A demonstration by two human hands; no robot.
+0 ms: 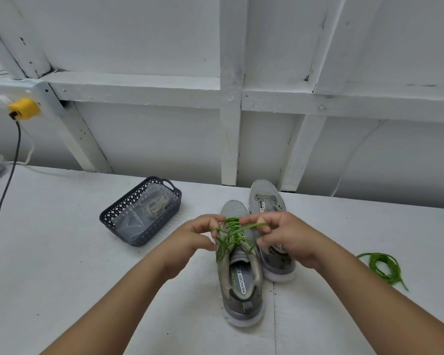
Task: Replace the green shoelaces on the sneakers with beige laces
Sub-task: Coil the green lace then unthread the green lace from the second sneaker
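Green lace (231, 235) is threaded up the near sneaker (239, 265), which stands on the white bench (62, 252) with its long axis running away from the person, heel nearest, and each grip pinches a strand: the left hand (195, 239) at the shoe's left edge, the right hand (282, 234) at its right. Both sit equally close, lace stretched between them, so loosening will likely mean pulling outward and upward. Farther off, the second sneaker (265, 201) looks unlaced, a freed green lace (383, 266) lies right, and the basket (141, 211) sits left, beige laces seemingly inside.

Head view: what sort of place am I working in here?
Likely a garage or shed workbench, not a living room: a white-painted table against a bare framed board wall, with a yellow plug in a wall-mounted socket.
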